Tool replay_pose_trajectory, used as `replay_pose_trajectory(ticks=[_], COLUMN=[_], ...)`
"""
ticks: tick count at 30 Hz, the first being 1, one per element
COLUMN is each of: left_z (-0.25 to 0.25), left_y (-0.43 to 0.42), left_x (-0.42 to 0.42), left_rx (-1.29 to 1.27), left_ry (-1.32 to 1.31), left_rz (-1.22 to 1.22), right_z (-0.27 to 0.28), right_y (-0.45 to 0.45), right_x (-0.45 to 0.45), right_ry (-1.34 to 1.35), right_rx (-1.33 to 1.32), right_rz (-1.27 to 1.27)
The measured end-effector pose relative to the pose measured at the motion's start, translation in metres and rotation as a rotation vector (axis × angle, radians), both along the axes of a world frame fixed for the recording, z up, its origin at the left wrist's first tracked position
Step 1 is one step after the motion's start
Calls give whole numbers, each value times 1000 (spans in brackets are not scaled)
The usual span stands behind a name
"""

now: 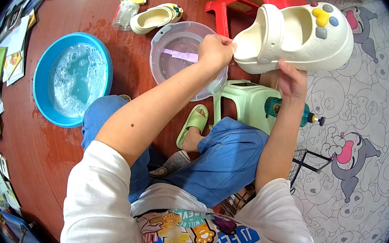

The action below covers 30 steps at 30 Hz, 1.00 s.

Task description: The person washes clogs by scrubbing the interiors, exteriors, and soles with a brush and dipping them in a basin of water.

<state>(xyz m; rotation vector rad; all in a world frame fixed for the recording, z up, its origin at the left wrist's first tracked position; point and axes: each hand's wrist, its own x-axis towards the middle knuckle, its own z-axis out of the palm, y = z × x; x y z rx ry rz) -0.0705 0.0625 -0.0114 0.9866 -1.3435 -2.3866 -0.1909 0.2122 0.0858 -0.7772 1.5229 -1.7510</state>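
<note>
A white clog [309, 36] with colourful charms on its toe is held up at the upper right, its opening facing the camera. My left hand [215, 51] is closed, fingers pinched at the clog's heel end. From below, my right hand [292, 79] grips the clog's side near the middle, with some fingers hidden behind it. Another cream clog [156, 18] with charms lies on the floor at the top. Under my left forearm stands a clear plastic basin [158, 53] holding a purple strip [181, 55].
A blue tub [38, 86] of soapy water stands at the left. A red stool [222, 15], a green stool [249, 100] and a green bottle [305, 116] are at the right. Papers [15, 41] line the left edge; a clear cup [126, 15] lies at the top.
</note>
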Motion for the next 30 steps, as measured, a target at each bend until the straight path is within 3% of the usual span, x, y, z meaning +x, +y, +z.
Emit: replay_pose_trajectory(ticks=[14,30], left_z=[27,29], left_y=[2,3], left_x=[11,10], left_rx=[239,195], left_ry=[141,137], left_rz=[-10,22], right_z=[-13,-13], right_y=[31,30], right_x=[-27,-28], right_ry=[-60,-60], right_rx=[-66,-136], right_rz=[125,114])
